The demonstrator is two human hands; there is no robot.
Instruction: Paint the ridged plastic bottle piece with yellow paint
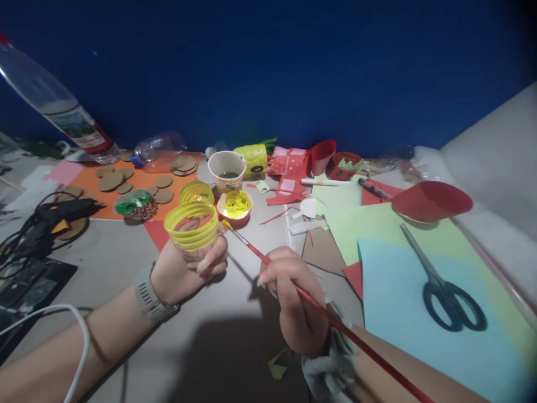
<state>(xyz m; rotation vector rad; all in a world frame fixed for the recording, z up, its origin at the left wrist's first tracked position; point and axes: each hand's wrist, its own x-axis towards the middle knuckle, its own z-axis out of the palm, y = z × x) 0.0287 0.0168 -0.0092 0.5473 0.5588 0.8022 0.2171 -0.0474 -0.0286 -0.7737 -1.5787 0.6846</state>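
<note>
Left hand (pixel 180 277): fingers and thumb curled around the lower part of a clear cup (pixel 191 230), mouth up. Grip sits below the yellow bands, presumably to keep fingers off paint and leave the upper wall exposed. Right hand (pixel 293 296): fingers bent tight, pinching a red-handled paintbrush (pixel 257 252) pen-style, back from the ferrule; likely for tip control, and it keeps the knuckles away from the cup. Yellow tip is just beside the cup's right side; can't tell if touching. Dish of yellow paint (pixel 236 221) is just beyond the left fingertips, probably for a short brush stroke over. Paper cup of liquid (pixel 215 170) stands right behind that dish, in line with both hands. Second yellow-banded cup (pixel 196 191) sits just behind the held one. Green paint dish (pixel 136 215) is left of the left hand. Scissors (pixel 437 288) lie on coloured paper (pixel 386 313), well right of the right hand, out of the brush's way I'd say.
</note>
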